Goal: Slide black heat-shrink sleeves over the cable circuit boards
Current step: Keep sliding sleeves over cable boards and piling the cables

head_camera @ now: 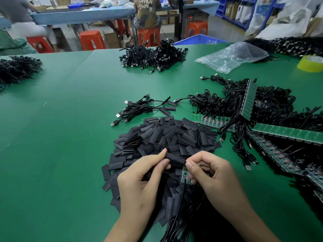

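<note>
While left hand (138, 179) pinches sleeve (174, 160), right hand (215, 174) pinches board (185, 175), sleeve sits at board's top edge, not yet on. Sleeve pile (174, 135) just behind. Beyond, few sleeved cables (167, 108) done; many bare boards (209, 120) at right undone.

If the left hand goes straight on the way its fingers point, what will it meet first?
Probably the pile of loose black sleeves just beyond the sleeve the left hand pinches; depth is unclear.
</note>
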